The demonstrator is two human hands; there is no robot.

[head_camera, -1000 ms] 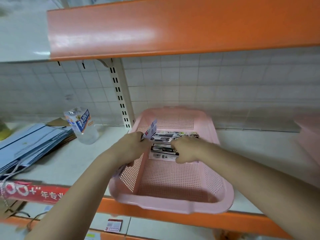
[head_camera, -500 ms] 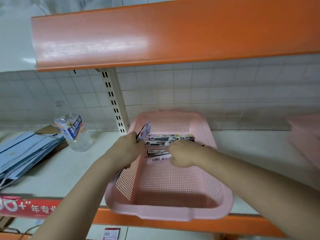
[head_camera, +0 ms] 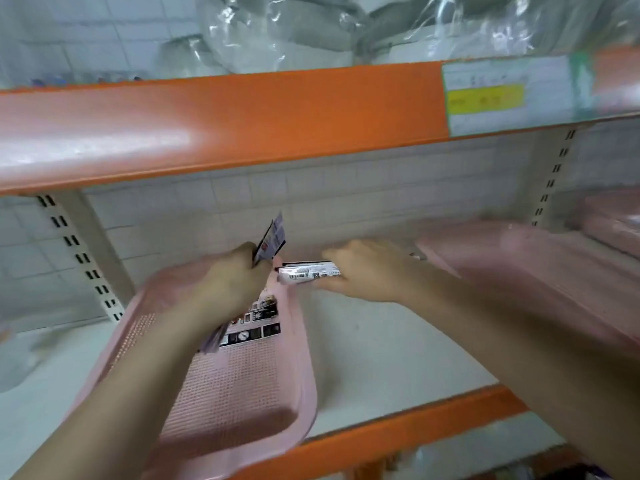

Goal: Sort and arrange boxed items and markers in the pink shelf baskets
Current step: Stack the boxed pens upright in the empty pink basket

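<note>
While the left hand (head_camera: 232, 278) grips a flat boxed item (head_camera: 272, 239) that stands up above the pink basket (head_camera: 221, 393), the right hand (head_camera: 367, 271) holds a small white box with a barcode (head_camera: 308, 271) just past the basket's right rim, over the shelf (head_camera: 381, 348). More boxed items (head_camera: 256, 320) lie inside this basket near its back. A second pink basket (head_camera: 536, 271) sits blurred at the right.

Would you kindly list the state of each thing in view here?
left hand: grips flat boxes over the left basket.
right hand: grips a white barcoded box, lifted clear of both baskets.
left basket: still holds printed boxes.
right basket: blurred, contents unclear.
</note>
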